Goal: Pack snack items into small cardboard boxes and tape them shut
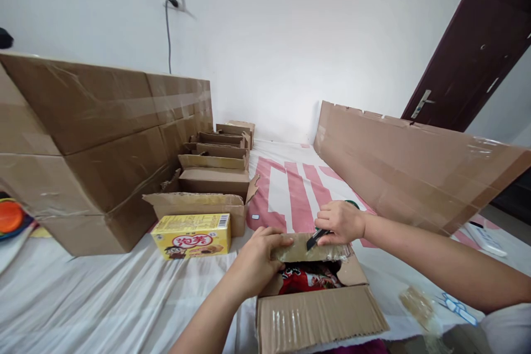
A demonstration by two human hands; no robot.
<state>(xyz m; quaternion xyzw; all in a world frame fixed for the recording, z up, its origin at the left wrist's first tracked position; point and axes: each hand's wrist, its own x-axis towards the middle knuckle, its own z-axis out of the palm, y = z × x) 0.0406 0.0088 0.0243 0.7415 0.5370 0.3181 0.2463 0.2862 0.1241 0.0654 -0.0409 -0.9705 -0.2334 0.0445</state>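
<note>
A small cardboard box (321, 315) stands in front of me with its top flaps spread. Inside it lies a red printed packet (305, 282), partly hidden by the flaps. My left hand (261, 259) is closed on the left end of the far flap (297, 244), thumb toward the opening. In my right hand (340, 221) is a box cutter (317, 239), its dark tip pointing down and left at that flap. A green bit shows behind the right hand. To the left, a yellow snack box (191, 237) rests on the sheet.
Open cardboard boxes (213, 183) run in a row toward the wall. Taped cartons (116, 110) stack up at left. A tall cardboard panel (406, 160) stands at right. Crumpled tape (417, 305) lies near my right forearm. A white-and-pink sheet (186, 298) covers the surface.
</note>
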